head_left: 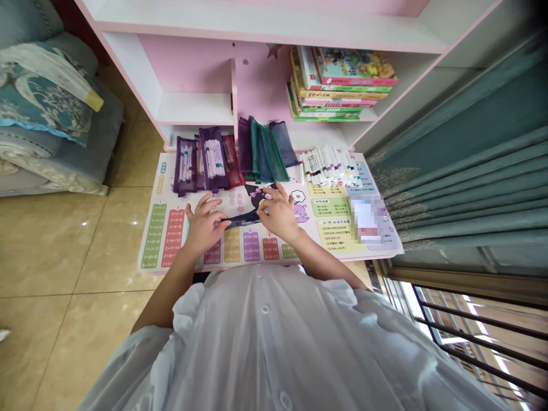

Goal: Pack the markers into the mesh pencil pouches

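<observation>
A dark blue mesh pouch (pixel 243 218) is stretched low over the printed desk mat (pixel 148 245). My left hand (pixel 204 224) pinches its left end between thumb and finger, the other fingers spread. At the right end, my right hand (pixel 277 214) grips the pouch with thumb and forefinger. What is inside the pouch cannot be made out. Behind my left hand lie purple pouches (pixel 214 157) and a red pouch (pixel 232 162) with markers inside. Flat purple, green and blue mesh pouches (pixel 268 151) overlap at the back middle. Loose white markers (pixel 329 166) are heaped to their right.
Stacked books (pixel 342 85) fill the right part of the pink and white shelf (pixel 192 108) behind the mat. A blurred pale item (pixel 368 220) lies at the mat's right side. Curtains (pixel 462 131) hang at the right; a sofa (pixel 64 137) stands at the left.
</observation>
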`<state>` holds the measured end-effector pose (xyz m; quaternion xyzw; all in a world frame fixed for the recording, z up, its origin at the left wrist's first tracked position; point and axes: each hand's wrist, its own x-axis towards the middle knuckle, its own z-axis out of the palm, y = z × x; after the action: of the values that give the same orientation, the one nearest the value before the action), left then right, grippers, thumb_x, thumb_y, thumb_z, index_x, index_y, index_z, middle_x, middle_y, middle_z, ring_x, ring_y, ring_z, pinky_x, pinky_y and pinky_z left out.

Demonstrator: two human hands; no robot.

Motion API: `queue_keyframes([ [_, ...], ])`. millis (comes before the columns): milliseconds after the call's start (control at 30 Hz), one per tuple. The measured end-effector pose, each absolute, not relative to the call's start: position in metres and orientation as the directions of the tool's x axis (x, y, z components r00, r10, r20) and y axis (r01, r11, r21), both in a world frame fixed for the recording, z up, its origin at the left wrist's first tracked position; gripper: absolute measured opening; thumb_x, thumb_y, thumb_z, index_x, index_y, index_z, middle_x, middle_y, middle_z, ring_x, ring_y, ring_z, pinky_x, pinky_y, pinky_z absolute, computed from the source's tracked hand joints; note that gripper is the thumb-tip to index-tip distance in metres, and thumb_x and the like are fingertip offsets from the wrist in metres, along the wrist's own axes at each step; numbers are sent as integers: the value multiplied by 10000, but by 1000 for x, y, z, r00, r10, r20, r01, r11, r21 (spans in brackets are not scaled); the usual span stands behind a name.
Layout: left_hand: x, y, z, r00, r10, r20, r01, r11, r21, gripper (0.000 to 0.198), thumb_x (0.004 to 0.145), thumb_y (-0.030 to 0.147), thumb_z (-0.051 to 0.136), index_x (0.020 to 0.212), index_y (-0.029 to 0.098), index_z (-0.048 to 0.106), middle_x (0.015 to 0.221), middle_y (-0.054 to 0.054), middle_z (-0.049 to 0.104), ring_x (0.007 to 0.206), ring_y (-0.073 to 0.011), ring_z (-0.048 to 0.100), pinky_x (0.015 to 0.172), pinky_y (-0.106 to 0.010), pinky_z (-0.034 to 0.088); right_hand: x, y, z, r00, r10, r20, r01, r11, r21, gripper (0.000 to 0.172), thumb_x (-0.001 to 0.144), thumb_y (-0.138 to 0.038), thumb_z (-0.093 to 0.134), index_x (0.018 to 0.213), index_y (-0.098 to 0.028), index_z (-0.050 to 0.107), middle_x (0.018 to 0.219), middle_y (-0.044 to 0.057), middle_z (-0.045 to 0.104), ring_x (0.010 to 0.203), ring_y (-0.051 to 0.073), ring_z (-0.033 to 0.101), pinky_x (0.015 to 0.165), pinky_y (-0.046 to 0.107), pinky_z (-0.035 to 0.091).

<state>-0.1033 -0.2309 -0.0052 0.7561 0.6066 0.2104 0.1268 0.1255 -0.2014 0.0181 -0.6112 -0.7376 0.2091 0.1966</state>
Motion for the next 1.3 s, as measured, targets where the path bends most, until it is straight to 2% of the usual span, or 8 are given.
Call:
queue_keyframes([
  [300, -105, -231, -6, 163, 974, 156, 867, -217, 448, 161, 884, 377, 667, 802, 256, 735, 1357, -67, 641, 1455, -374, 394, 1171, -742, 185, 140, -197, 18, -127, 992, -19, 829, 96, -550, 120, 783, -148, 655, 679, -204, 674, 1490, 78, 545, 1548, 370, 215, 1156, 771, 183],
  [633, -105, -233, -6, 155, 975, 161, 861, -213, 461, 174, 887, 384, 658, 793, 257, 731, 1354, -69, 648, 1457, -364, 398, 1186, -719, 161, 144, -192, 22, -129, 987, -92, 793, 47, -608, 142, 800, -156, 653, 670, -207, 678, 1522, 65, 514, 1556, 360, 191, 1156, 799, 129],
  [833, -107, -233, -6, 152, 976, 155, 869, -207, 450, 191, 893, 407, 648, 806, 262, 737, 1357, -69, 643, 1456, -369, 395, 1194, -712, 172, 150, -191, 25, -104, 991, -84, 801, 34, -597, 153, 790, -118, 613, 684, -199, 687, 1520, 65, 513, 1559, 374, 168, 1133, 805, 177],
  [1133, -107, -232, -6, 158, 976, 152, 863, -211, 459, 215, 903, 422, 631, 809, 260, 736, 1363, -72, 639, 1458, -373, 387, 1182, -728, 165, 153, -191, 30, -97, 989, -114, 806, 11, -592, 146, 792, -110, 624, 691, -196, 684, 1543, 75, 495, 1566, 360, 161, 1147, 786, 157],
  [1300, -108, -233, -5, 155, 977, 145, 865, -205, 459, 194, 899, 401, 636, 806, 260, 730, 1361, -71, 641, 1463, -367, 385, 1178, -726, 170, 159, -189, 28, -75, 992, -105, 812, 0, -584, 139, 792, -126, 621, 692, -201, 684, 1523, 82, 513, 1559, 368, 180, 1131, 789, 210],
])
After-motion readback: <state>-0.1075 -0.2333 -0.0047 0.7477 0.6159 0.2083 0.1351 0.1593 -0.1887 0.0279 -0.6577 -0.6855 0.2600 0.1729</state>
